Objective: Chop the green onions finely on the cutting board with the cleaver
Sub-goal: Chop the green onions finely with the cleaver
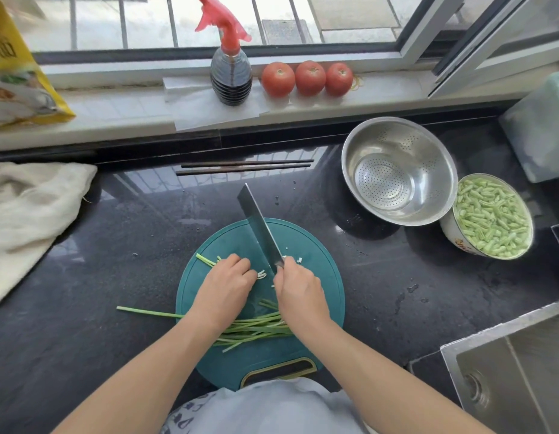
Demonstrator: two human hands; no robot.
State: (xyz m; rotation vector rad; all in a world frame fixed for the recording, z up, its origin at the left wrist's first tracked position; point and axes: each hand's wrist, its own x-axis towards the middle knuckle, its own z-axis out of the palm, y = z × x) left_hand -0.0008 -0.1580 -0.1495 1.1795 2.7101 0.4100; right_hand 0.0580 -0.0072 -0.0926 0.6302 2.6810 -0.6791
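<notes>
While right hand (298, 291) grip clamps the steel cleaver (259, 228) | left hand (229, 281) pins thin green onions (262, 328) on round teal cutting board (262, 355) | stalks run left-right, just left of blade

Three tomatoes (309, 78) on the sill, one spray bottle (230, 73), two chopsticks (245, 167), one steel colander (397, 170), one bowl of cut beans (488, 216), one cleaver (259, 228), one round cutting board (315, 252), one cloth (30, 214), one yellow bag (15, 76), two hands, left (228, 283), right (298, 288).
</notes>
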